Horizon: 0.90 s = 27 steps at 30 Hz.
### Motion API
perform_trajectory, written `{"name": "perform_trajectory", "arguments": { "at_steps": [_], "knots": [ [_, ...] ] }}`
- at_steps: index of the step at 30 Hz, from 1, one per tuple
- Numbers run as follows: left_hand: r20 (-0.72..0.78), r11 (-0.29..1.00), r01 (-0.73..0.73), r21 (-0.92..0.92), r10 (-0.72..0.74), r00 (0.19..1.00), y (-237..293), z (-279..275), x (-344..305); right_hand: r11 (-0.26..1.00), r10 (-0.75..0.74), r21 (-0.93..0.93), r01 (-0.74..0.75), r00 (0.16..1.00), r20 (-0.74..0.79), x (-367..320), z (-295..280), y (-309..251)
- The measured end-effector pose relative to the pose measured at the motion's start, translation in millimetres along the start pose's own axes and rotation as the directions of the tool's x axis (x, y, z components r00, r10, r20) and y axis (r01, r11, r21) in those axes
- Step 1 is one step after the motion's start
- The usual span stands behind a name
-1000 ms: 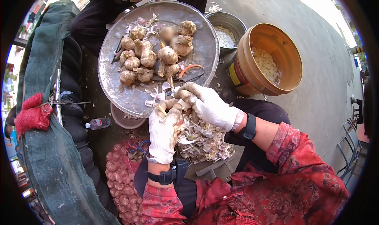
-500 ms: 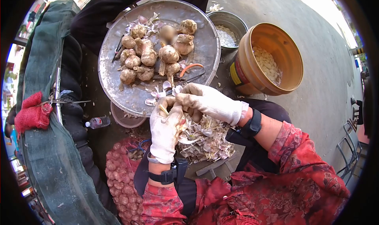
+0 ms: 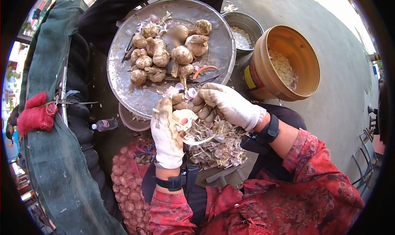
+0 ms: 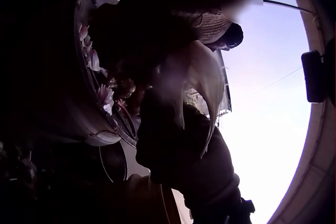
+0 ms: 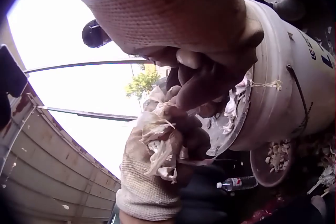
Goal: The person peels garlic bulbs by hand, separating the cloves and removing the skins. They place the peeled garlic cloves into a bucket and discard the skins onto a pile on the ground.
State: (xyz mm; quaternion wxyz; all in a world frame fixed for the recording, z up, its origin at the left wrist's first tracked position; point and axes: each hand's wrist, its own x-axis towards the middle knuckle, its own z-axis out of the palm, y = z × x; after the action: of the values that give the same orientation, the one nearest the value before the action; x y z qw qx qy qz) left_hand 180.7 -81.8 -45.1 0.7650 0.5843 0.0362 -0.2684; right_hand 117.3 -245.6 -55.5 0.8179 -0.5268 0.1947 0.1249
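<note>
My gloved left hand grips a partly opened garlic bulb, its papery skin hanging loose. To its right, my gloved right hand stands a little apart with curled fingers; in the right wrist view a pale clove shows pinched between them. That view also has the bulb's torn skin against the left palm. Dark as the left wrist view is, strips of skin dangle there. Whole bulbs lie on the round metal tray beyond both hands.
An orange-handled tool lies on the tray among purple skins. Peeled cloves fill part of an orange bucket and a metal pot. Below the hands is a heap of skins; a net sack and a bottle are at left.
The hands have moved apart from being pressed together at the bulb. The left hand has turned, bringing the bulb's opened side into sight. The whole head view has shifted slightly.
</note>
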Motion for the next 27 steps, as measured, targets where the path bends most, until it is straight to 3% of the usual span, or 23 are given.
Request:
{"name": "perform_trajectory", "arguments": {
  "at_steps": [2, 4, 6, 8, 10, 12, 13, 14, 16, 18, 20, 21, 22, 24, 27],
  "knots": [
    [-0.006, 0.996, -0.037, -0.081, 0.037, 0.999, 0.1, -0.7, 0.8, 1.0, 0.001, 0.009, -0.001, 0.999, -0.038, -1.2, 2.4, -2.8],
    [-0.005, 0.998, 0.026, -0.05, -0.026, 1.0, -1.9, -3.2, 3.6, 0.999, 0.043, 0.0, -0.043, 0.999, -0.029, -6.5, 7.9, -12.3],
    [-0.014, 0.999, -0.015, -0.028, 0.015, 1.0, -2.5, 2.4, 0.9, 0.979, 0.11, -0.175, -0.108, 0.994, 0.001, -8.8, 14.1, -15.6],
    [0.01, 0.999, -0.043, 0.007, 0.043, 0.999, -5.2, 0.0, -0.5, 0.982, 0.102, -0.159, -0.102, 0.995, -0.009, -8.8, 16.1, -8.4],
    [0.035, 0.997, -0.071, 0.041, 0.07, 0.997, -11.4, -3.4, 0.1, 0.936, 0.231, -0.284, -0.206, 0.971, 0.058, -16.0, 19.9, -19.3],
    [0.118, 0.874, -0.319, 0.366, 0.297, 0.948, -17.4, -5.9, 2.1, 0.945, 0.243, -0.249, -0.211, 0.964, 0.107, -15.2, 18.2, -12.4],
    [0.197, 0.753, -0.496, 0.432, 0.458, 0.867, -17.7, -1.9, 3.0, 0.946, 0.244, -0.251, -0.205, 0.96, 0.137, -15.1, 17.3, -9.8],
    [0.197, 0.754, -0.495, 0.432, 0.457, 0.867, -15.5, -2.0, 1.7, 0.947, 0.246, -0.252, -0.2, 0.955, 0.167, -14.5, 16.2, -7.0],
    [0.358, 0.556, -0.594, 0.581, 0.48, 0.801, -10.4, -3.4, -1.3, 0.934, 0.306, -0.241, -0.264, 0.938, 0.161, -12.0, 13.5, 0.8],
    [0.394, 0.517, -0.595, 0.615, 0.451, 0.8, -8.9, -1.8, -2.1, 0.959, 0.265, -0.174, -0.225, 0.93, 0.257, -12.8, 11.5, 6.6],
    [0.328, 0.478, -0.677, 0.56, 0.622, 0.711, -16.7, 1.9, 1.2, 0.952, 0.297, -0.162, -0.26, 0.913, 0.278, -14.4, 10.9, 1.5],
    [0.212, 0.625, -0.572, 0.532, 0.556, 0.804, -16.4, 4.7, -2.3, 0.956, 0.287, -0.14, -0.258, 0.917, 0.275, -15.8, 13.0, -1.1],
    [0.212, 0.625, -0.571, 0.532, 0.554, 0.805, -18.4, 4.1, -3.6, 0.96, 0.278, -0.118, -0.255, 0.921, 0.272, -16.1, 15.0, -1.9],
    [-0.001, 0.891, -0.312, 0.329, 0.331, 0.944, -21.9, 3.0, -5.5, 0.958, 0.279, -0.021, -0.286, 0.915, 0.291, -11.1, 17.5, 8.2],
    [-0.097, 0.909, -0.272, 0.316, 0.316, 0.944, -18.5, 8.9, -6.0, 0.935, 0.252, 0.159, -0.317, 0.91, 0.33, -6.4, 21.6, 15.3]
  ]
}}
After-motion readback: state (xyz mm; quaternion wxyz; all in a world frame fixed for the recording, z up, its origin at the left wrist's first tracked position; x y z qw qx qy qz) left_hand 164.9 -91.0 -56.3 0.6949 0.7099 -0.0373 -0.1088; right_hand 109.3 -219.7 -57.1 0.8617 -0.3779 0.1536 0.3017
